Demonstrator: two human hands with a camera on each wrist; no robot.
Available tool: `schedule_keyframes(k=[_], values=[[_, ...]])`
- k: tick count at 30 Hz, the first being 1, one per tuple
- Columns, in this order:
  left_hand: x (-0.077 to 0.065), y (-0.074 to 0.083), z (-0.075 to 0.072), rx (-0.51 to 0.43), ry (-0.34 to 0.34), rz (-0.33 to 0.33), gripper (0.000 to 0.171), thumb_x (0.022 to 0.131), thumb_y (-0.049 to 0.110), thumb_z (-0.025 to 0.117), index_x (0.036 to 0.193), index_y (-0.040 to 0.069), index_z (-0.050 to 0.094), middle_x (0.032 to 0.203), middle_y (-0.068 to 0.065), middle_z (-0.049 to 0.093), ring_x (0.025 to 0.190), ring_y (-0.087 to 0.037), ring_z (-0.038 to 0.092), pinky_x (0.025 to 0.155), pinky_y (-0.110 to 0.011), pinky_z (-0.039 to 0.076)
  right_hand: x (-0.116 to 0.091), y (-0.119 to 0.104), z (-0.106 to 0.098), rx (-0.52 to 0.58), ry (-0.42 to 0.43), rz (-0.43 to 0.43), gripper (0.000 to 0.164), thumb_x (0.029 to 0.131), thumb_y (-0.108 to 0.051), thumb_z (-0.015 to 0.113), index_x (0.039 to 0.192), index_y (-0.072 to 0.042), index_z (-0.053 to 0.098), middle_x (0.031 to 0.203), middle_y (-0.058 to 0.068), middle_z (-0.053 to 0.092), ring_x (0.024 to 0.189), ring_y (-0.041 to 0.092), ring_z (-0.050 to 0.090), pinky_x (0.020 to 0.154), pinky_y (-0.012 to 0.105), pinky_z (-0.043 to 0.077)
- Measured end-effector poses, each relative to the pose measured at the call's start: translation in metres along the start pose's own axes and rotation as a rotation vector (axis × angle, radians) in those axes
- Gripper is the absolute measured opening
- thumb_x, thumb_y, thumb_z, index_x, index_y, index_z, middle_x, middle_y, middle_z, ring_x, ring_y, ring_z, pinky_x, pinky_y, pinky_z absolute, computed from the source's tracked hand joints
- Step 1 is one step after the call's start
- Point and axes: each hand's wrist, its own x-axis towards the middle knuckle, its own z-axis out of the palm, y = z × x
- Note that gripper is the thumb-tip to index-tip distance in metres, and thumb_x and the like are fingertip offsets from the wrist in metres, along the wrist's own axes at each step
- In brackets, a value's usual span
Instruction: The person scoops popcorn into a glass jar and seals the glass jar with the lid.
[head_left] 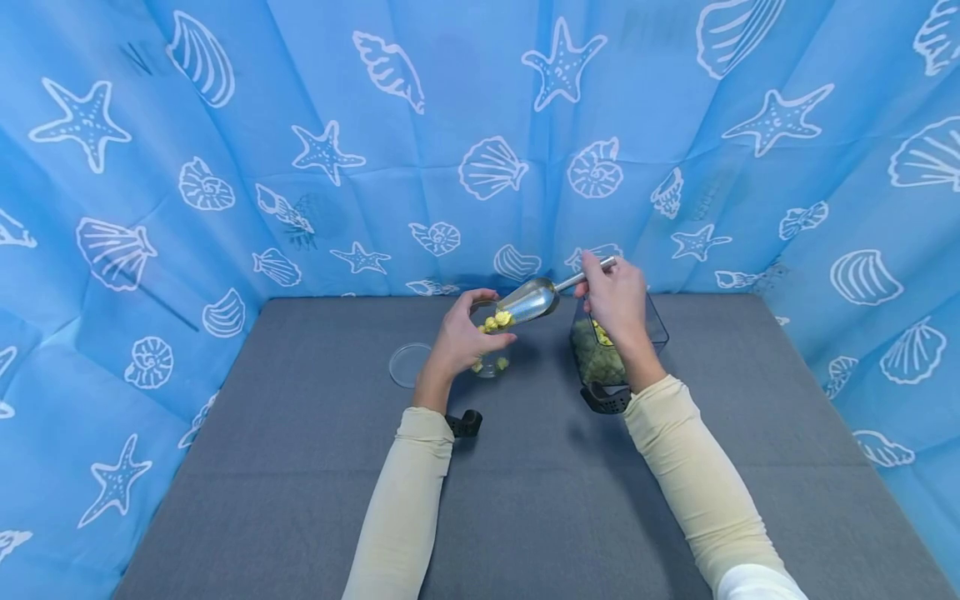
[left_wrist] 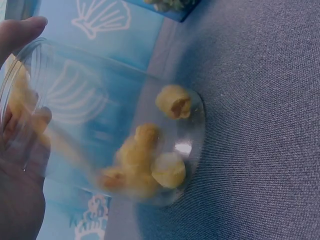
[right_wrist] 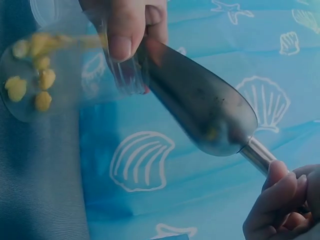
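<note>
At the left, a clear round lid lies flat on the grey counter. Just beside it, the left hand, thumb and fingers parted by the vessel's width, curls round a clear jar near its rim; the jar stands upright on the counter, mouth up. The scoop slants with its long axis from low left to high right, its lip at the jar's mouth and yellow popcorn there. The right hand closes its fingers round the raised handle. Under that forearm, a clear bin holds more popcorn. The left wrist view shows what the head view mostly hides: pieces heaped at the jar's base and a blurred yellow streak along its inner wall. The right wrist view shows the curled fingertips on the handle.
</note>
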Motion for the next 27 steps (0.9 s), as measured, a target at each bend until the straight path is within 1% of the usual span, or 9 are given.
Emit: schedule_keyframes(k=[3, 5, 9, 14, 17, 20, 22, 24, 27], values=[[-0.001, 0.0, 0.0, -0.004, 0.003, 0.006, 0.075, 0.079, 0.028, 0.089, 0.143, 0.023, 0.049, 0.145, 0.002, 0.053, 0.14, -0.026, 0.047, 0.112, -0.054, 0.044, -0.001, -0.003, 0.001, -0.035, 0.016, -0.033, 0.04, 0.103, -0.044, 0.056, 0.085, -0.009, 0.063, 0.054, -0.011, 0.062, 0.04, 0.008, 0.055, 0.043, 0.025, 0.045], [-0.001, 0.0, 0.0, -0.002, 0.004, 0.01, 0.076, 0.079, 0.029, 0.089, 0.143, 0.022, 0.049, 0.145, 0.002, 0.054, 0.14, -0.028, 0.048, 0.111, -0.054, 0.045, -0.001, -0.003, 0.0, -0.049, 0.02, -0.041, 0.041, 0.103, -0.044, 0.056, 0.085, -0.009, 0.064, 0.054, -0.01, 0.063, 0.04, 0.008, 0.055, 0.043, 0.025, 0.045], [-0.001, 0.0, 0.0, -0.01, 0.003, 0.02, 0.077, 0.078, 0.03, 0.09, 0.143, 0.021, 0.049, 0.145, 0.0, 0.054, 0.139, -0.034, 0.048, 0.109, -0.055, 0.045, -0.001, -0.001, -0.001, -0.053, 0.017, -0.03, 0.044, 0.102, -0.049, 0.055, 0.087, -0.009, 0.065, 0.056, -0.009, 0.064, 0.042, 0.008, 0.056, 0.044, 0.026, 0.046], [-0.001, 0.001, 0.0, -0.011, -0.001, 0.018, 0.077, 0.078, 0.029, 0.09, 0.143, 0.022, 0.049, 0.146, 0.001, 0.053, 0.139, -0.031, 0.048, 0.111, -0.055, 0.043, 0.0, 0.004, -0.003, -0.017, -0.01, -0.006, 0.046, 0.101, -0.053, 0.057, 0.09, -0.009, 0.064, 0.056, -0.01, 0.065, 0.042, 0.007, 0.055, 0.045, 0.025, 0.047], [-0.001, 0.001, 0.0, -0.01, -0.004, 0.013, 0.079, 0.077, 0.032, 0.091, 0.143, 0.022, 0.049, 0.145, 0.002, 0.054, 0.139, -0.031, 0.048, 0.112, -0.055, 0.042, 0.001, 0.007, -0.005, 0.077, -0.059, 0.039, 0.045, 0.1, -0.053, 0.059, 0.091, -0.009, 0.062, 0.059, -0.01, 0.066, 0.043, 0.005, 0.055, 0.046, 0.023, 0.048], [0.0, 0.001, -0.001, -0.011, -0.01, 0.013, 0.08, 0.076, 0.034, 0.091, 0.143, 0.022, 0.049, 0.145, 0.002, 0.054, 0.14, -0.033, 0.048, 0.112, -0.055, 0.043, 0.002, 0.009, -0.008, 0.222, -0.09, 0.1, 0.042, 0.1, -0.049, 0.06, 0.092, -0.008, 0.06, 0.06, -0.008, 0.064, 0.046, 0.005, 0.053, 0.048, 0.02, 0.049], [0.0, 0.003, -0.001, -0.005, -0.015, 0.01, 0.081, 0.076, 0.035, 0.091, 0.144, 0.022, 0.049, 0.145, 0.002, 0.053, 0.142, -0.033, 0.047, 0.113, -0.054, 0.042, 0.004, 0.01, -0.01, 0.319, -0.092, 0.135, 0.04, 0.101, -0.047, 0.059, 0.092, -0.008, 0.059, 0.06, -0.006, 0.062, 0.047, 0.005, 0.051, 0.049, 0.02, 0.049], [-0.001, 0.004, -0.001, 0.005, -0.019, 0.004, 0.082, 0.076, 0.036, 0.091, 0.145, 0.022, 0.048, 0.147, 0.002, 0.052, 0.142, -0.03, 0.046, 0.113, -0.053, 0.042, 0.005, 0.01, -0.012, 0.394, -0.075, 0.157, 0.04, 0.101, -0.045, 0.06, 0.09, -0.007, 0.059, 0.058, -0.005, 0.061, 0.047, 0.005, 0.049, 0.048, 0.019, 0.049], [-0.001, 0.005, -0.003, 0.041, -0.021, 0.003, 0.083, 0.077, 0.037, 0.09, 0.146, 0.021, 0.048, 0.148, 0.002, 0.052, 0.141, -0.027, 0.047, 0.113, -0.052, 0.043, 0.007, 0.01, -0.015, 0.478, -0.052, 0.18, 0.039, 0.101, -0.043, 0.061, 0.09, -0.006, 0.058, 0.058, -0.004, 0.06, 0.047, 0.005, 0.048, 0.047, 0.018, 0.047]])
